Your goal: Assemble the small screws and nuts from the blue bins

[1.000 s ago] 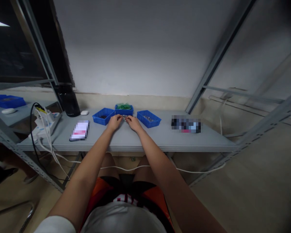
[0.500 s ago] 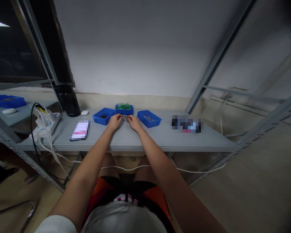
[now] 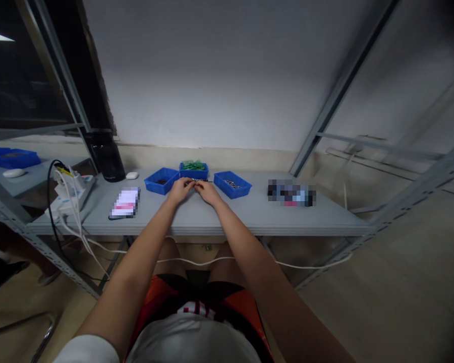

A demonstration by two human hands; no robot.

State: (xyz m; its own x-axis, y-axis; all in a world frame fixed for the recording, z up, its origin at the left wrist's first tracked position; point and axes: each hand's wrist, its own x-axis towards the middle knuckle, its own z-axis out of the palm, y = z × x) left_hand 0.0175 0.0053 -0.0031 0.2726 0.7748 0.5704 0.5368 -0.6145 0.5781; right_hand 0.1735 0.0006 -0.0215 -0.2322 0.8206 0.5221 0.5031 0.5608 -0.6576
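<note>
Metal pieces (image 3: 200, 179), small and silvery, could scatter over the flat grey surface (image 3: 259, 214) if left hand (image 3: 180, 190) or right hand (image 3: 207, 191), both curled inward, grip unclear, nudges them.

Dim light, shaded wall (image 3: 219, 80), stretched edges; fine detail seems soft.

The bare left hand (image 3: 180, 190) and bare right hand (image 3: 209, 192) nearly meet at the fingertips, the detail between too small to tell. Beyond them stands a blue plastic tray (image 3: 194, 174) of green pieces (image 3: 192, 165); leftward, a blue plastic box (image 3: 155, 189) of dark bits (image 3: 161, 181); rightward, a blue plastic bin (image 3: 239, 193) of silvery parts (image 3: 232, 184).
</note>
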